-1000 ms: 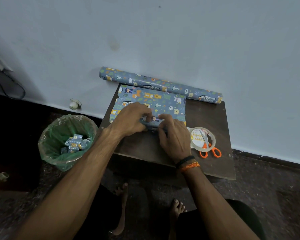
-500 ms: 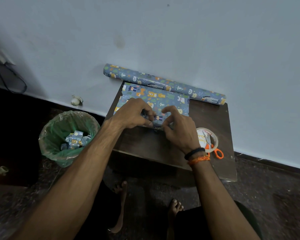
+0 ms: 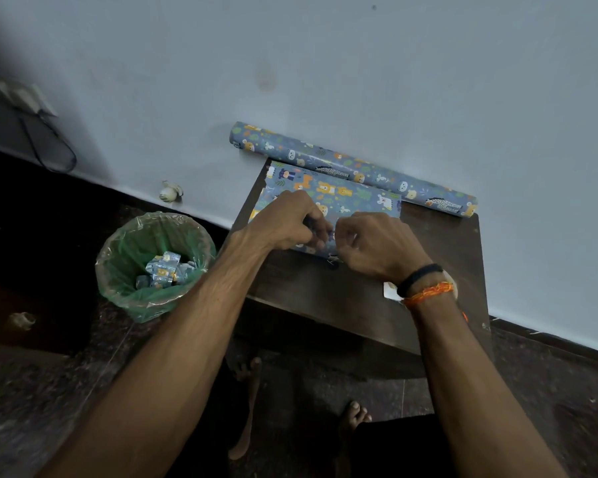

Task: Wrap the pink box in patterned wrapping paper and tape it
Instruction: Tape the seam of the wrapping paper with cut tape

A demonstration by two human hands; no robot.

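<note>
A cut sheet of blue animal-patterned wrapping paper (image 3: 346, 194) lies on the small dark wooden table (image 3: 439, 250). My left hand (image 3: 287, 222) and my right hand (image 3: 377, 246) are side by side over its near edge, fingers pinched on a fold of the paper. The pink box is not visible; the paper and my hands cover that spot. The tape roll (image 3: 390, 290) shows only as a white sliver behind my right wrist.
A roll of the same paper (image 3: 353, 167) lies along the wall at the table's back edge. A green-lined bin (image 3: 152, 263) with paper scraps stands on the floor to the left. My bare feet (image 3: 246, 405) are under the table. A tip of the orange scissors (image 3: 465, 316) peeks past my forearm.
Both hands have moved up and away from me over the sheet, lifting the paper's near edge. My right wrist now covers the tape roll and scissors.
</note>
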